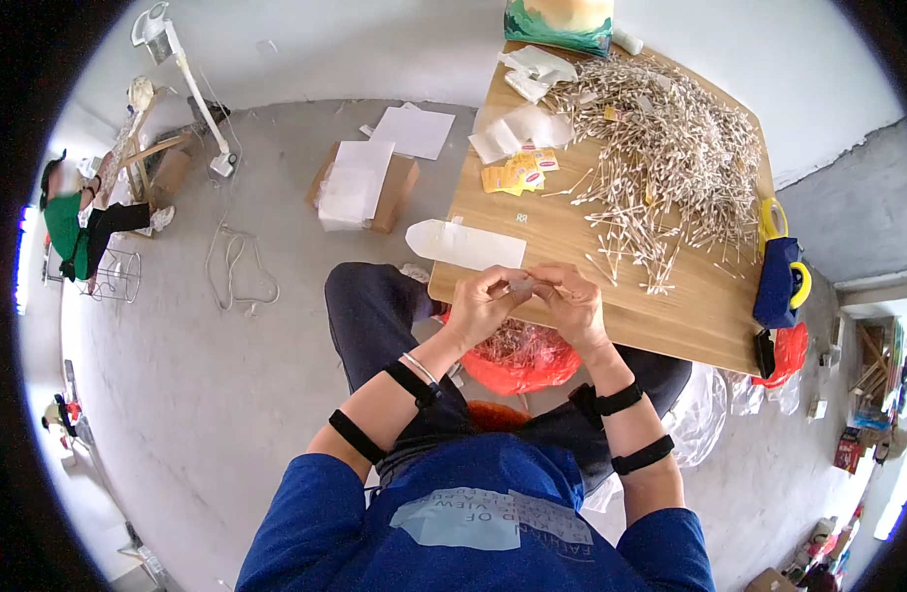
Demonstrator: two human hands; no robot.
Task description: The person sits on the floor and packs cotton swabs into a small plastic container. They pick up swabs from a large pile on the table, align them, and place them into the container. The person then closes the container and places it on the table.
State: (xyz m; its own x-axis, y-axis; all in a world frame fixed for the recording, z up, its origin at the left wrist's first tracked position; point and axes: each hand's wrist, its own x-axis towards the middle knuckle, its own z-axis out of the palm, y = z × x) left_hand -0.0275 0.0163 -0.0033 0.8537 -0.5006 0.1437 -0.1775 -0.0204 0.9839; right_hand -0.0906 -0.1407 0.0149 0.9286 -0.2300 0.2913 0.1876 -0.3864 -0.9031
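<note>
The rectangular wooden table (pixel 670 306) lies directly ahead of both hands, its near edge passing just beneath them. Its surface is smooth, light-brown board.

The wide heap of thin white-tipped cotton swabs (pixel 670 148) covers the far right part of the table, ahead and to the right of the right hand (pixel 575 301). The sticks lie crossed in all directions; loose ones trail toward the hands.

The red-orange plastic bag (pixel 522 357) sits just below the hands, over the person's lap. It is crinkled film, and fine sticks show through it.

The long clear plastic sleeve (pixel 465 243) lies flat on the table's near left corner, just ahead of the left hand (pixel 483 301). Its long axis runs left to right, and the left hand is nearer to it.

The small yellow paper labels (pixel 513 174) lie further ahead, beside white folded sheets.

The small clear plastic packet (pixel 521 286) is between the two hands, at the table's near edge. Both hands are closed narrowly, fingertips meeting on the packet from either side. Its long axis cannot be determined; the fingers cover most of it.
</note>
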